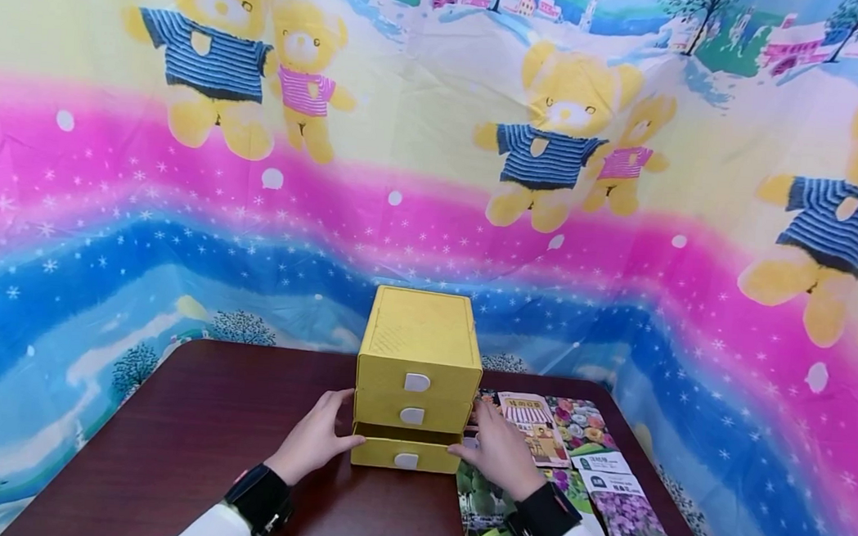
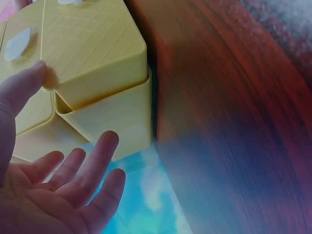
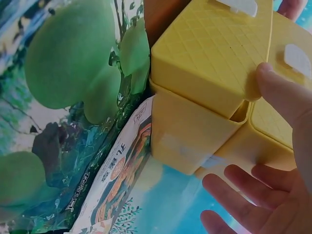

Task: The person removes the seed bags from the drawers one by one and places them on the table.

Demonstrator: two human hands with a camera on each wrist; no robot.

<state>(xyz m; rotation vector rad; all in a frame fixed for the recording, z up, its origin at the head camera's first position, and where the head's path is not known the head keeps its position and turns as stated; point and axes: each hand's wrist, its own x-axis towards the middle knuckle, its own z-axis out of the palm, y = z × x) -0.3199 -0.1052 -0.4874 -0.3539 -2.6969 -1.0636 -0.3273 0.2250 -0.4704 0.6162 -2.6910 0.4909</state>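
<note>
A yellow drawer box [image 1: 422,325] with three stacked drawers stands near the middle of the table. Its bottom drawer [image 1: 373,453] juts forward, leaving a dark gap above its front; white tabs mark each drawer. My left hand [image 1: 319,437] is at the box's left side, its thumb touching the top edge of the bottom drawer's front near the corner. At the opposite corner, the thumb of my right hand [image 1: 499,453] touches that same front. In both wrist views the other fingers [image 2: 105,156] are spread and loosely extended beside the box's side walls, not curled round it.
Flat printed packets with flower and plant pictures [image 1: 627,518] lie on the right of the brown table [image 1: 243,421], some beneath my right hand. One packet with a shop drawing [image 1: 533,430] lies among them. Behind the table hangs a bear-patterned cloth [image 1: 407,135].
</note>
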